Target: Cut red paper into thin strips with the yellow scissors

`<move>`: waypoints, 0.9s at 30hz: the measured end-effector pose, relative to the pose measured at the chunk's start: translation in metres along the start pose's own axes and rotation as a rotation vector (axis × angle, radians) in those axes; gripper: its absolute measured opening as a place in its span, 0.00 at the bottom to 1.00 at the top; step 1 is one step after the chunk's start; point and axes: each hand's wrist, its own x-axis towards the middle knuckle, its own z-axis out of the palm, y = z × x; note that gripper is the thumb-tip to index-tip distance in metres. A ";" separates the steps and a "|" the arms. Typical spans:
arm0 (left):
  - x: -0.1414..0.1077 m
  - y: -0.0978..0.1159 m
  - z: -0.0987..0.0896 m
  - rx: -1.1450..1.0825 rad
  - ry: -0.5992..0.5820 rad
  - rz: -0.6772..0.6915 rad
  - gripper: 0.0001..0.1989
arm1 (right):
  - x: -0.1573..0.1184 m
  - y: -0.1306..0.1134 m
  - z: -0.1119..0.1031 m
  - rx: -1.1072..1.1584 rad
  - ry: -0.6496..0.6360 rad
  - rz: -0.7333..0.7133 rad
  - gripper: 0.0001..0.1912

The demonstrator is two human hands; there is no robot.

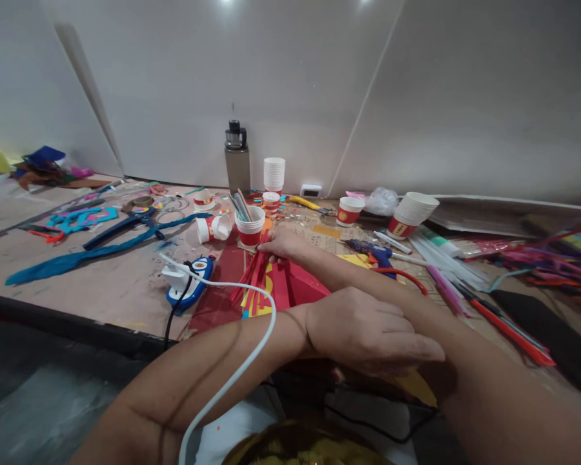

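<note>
My right hand (283, 245) reaches to the middle of the table, its fingertips closed on the end of thin red strips (256, 268). Beside these strips are yellow strips (250, 301) and folded red paper (303, 284). My left hand (372, 330) is nearer to me, crossing over my right forearm, with its fingers curled together and pointing right. Its underside is hidden, so anything in it cannot be made out. A white cable (242, 287) runs over the strips and my left forearm.
White-and-red paper cups (250, 234), one group holding sticks, stand behind the strips. A blue power strip (193, 284) lies left, near a twisted blue strip (77, 259). A bottle (237, 165) stands by the wall. Right are a glue gun (381, 258) and a black phone-like slab (547, 332).
</note>
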 end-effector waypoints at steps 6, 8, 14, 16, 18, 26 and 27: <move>-0.007 0.001 -0.001 -0.132 0.251 -0.154 0.11 | -0.024 0.007 -0.034 -0.116 0.134 -0.136 0.13; -0.008 -0.002 -0.003 -0.171 0.438 -0.354 0.09 | -0.048 0.020 -0.056 -0.132 0.212 -0.185 0.11; -0.016 -0.038 -0.016 -0.272 0.722 -0.934 0.11 | -0.142 0.083 -0.104 -0.528 0.489 -0.248 0.12; -0.022 -0.054 -0.019 -0.187 0.600 -1.068 0.10 | -0.164 0.101 -0.104 -0.748 0.476 -0.159 0.13; -0.030 -0.066 -0.017 -0.053 0.311 -1.148 0.08 | -0.176 0.114 -0.098 -0.921 0.419 -0.113 0.16; -0.050 -0.077 0.001 0.116 -0.395 -1.052 0.11 | -0.176 0.127 -0.079 -0.997 0.401 -0.052 0.19; -0.051 -0.077 0.001 0.117 -0.415 -1.044 0.11 | -0.177 0.128 -0.081 -0.963 0.429 -0.044 0.20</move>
